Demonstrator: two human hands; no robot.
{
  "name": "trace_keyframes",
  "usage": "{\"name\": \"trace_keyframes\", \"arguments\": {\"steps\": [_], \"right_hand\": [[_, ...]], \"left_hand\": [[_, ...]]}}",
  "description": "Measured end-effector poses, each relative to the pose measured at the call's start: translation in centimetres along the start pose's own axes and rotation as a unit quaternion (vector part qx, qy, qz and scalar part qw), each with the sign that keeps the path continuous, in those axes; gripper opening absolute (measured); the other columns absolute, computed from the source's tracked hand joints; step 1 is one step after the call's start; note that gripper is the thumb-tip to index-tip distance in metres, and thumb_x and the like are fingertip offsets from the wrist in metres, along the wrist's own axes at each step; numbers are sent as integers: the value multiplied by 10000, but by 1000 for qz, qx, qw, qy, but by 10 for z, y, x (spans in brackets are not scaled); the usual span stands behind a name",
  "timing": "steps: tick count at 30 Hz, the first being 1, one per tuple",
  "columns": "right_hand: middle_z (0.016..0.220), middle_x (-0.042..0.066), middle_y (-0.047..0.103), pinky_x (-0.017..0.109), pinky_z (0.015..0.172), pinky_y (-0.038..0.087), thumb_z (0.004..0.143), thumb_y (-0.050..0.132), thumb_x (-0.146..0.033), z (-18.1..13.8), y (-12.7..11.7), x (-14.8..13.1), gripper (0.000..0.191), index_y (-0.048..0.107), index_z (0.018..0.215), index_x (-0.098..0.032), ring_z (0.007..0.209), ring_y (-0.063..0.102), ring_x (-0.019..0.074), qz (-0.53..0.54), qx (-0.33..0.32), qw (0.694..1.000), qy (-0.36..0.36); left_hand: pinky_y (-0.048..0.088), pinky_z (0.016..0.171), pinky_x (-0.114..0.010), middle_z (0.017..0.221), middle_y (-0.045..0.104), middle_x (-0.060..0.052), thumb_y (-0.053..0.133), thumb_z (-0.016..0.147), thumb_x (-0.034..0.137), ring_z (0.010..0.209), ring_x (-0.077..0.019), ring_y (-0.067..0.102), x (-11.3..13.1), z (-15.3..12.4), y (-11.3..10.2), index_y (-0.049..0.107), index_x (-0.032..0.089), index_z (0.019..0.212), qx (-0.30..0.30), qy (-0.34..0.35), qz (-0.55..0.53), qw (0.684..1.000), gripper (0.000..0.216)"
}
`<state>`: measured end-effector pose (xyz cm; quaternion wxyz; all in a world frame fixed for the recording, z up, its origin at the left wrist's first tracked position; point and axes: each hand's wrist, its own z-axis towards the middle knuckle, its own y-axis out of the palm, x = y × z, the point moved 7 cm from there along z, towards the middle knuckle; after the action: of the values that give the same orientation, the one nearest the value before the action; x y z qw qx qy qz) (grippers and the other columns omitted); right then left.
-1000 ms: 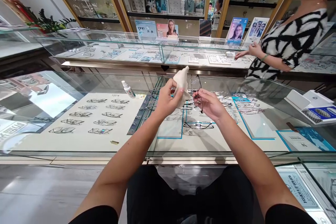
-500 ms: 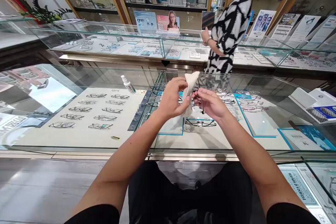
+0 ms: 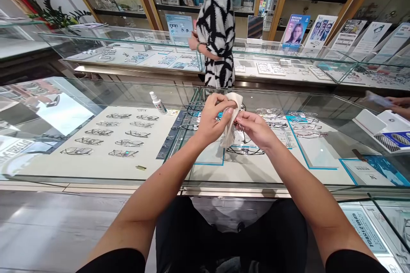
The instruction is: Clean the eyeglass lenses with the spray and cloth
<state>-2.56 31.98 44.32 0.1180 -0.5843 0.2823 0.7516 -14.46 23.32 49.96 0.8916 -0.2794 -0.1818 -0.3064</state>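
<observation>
My left hand (image 3: 211, 120) is closed on a cream cleaning cloth (image 3: 231, 123) above the glass counter (image 3: 96, 94). My right hand (image 3: 256, 130) pinches a pair of thin dark-framed glasses (image 3: 241, 133), mostly covered by the cloth and my fingers. Both hands meet over the middle of the display case. Another pair of dark glasses (image 3: 245, 150) lies inside the case just below my hands.
A small white spray bottle (image 3: 158, 103) stands on the counter left of my hands. Rows of glasses (image 3: 109, 134) fill the case. A person in a black-and-white top (image 3: 216, 30) stands behind the counter. White boxes (image 3: 381, 130) sit at right, where another hand (image 3: 399, 104) shows.
The cloth has folded down over the glasses, which sit lower between my hands. The person behind the counter has walked from right to left.
</observation>
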Motion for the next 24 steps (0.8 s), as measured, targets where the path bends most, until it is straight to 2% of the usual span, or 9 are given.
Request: {"name": "trace_keyframes", "arguments": {"steps": [5, 9, 12, 15, 17, 20, 24], "right_hand": [[827, 3, 672, 307, 738, 415, 754, 946, -600, -2, 5, -1, 412, 790, 825, -226, 769, 533, 155, -35, -10, 999, -12], [770, -8, 632, 307, 731, 396, 755, 933, -630, -5, 10, -4, 455, 719, 753, -228, 758, 506, 161, -62, -18, 998, -21], [775, -6, 627, 311, 755, 415, 766, 923, -644, -6, 11, -6, 464, 710, 763, -232, 782, 519, 173, -72, -17, 997, -32], [812, 4, 642, 323, 797, 449, 788, 915, -640, -7, 11, -9, 449, 721, 792, -234, 819, 547, 184, -77, -13, 996, -49], [824, 7, 647, 329, 806, 463, 794, 914, -637, -8, 12, -10, 446, 725, 803, -233, 824, 558, 186, -77, -15, 995, -57], [794, 3, 632, 318, 744, 444, 800, 910, -645, -9, 13, -12, 450, 733, 808, -231, 769, 531, 175, -84, -21, 994, -64], [761, -5, 625, 310, 692, 410, 818, 897, -651, -8, 10, -9, 447, 740, 828, -232, 713, 511, 163, -84, -12, 995, -56]], "left_hand": [[499, 950, -471, 970, 605, -84, 607, 1032, 615, 988, -271, 577, -3, 1, 0, 794, 278, 1007, 6, -24, -13, 1000, 387], [493, 866, -416, 935, 599, -60, 706, 977, 612, 938, -246, 567, -7, 0, 2, 711, 266, 965, 12, -70, -74, 995, 346], [478, 809, -344, 1002, 609, -40, 827, 885, 564, 938, -204, 582, -15, -3, 0, 602, 259, 1016, 38, -131, -141, 981, 401], [452, 741, -297, 954, 593, -12, 902, 788, 522, 858, -168, 570, -24, -8, 0, 545, 250, 1013, 47, -217, -159, 962, 502], [449, 724, -294, 906, 619, -8, 884, 789, 533, 801, -159, 569, -26, -10, 2, 570, 231, 971, 16, -260, -159, 952, 472], [451, 702, -303, 835, 667, -19, 850, 805, 561, 758, -168, 585, -24, -10, 8, 668, 200, 888, -45, -280, -193, 939, 413], [466, 702, -300, 817, 708, -17, 925, 727, 534, 750, -169, 608, -25, -6, 9, 751, 193, 885, -45, -290, -283, 913, 414]]}}
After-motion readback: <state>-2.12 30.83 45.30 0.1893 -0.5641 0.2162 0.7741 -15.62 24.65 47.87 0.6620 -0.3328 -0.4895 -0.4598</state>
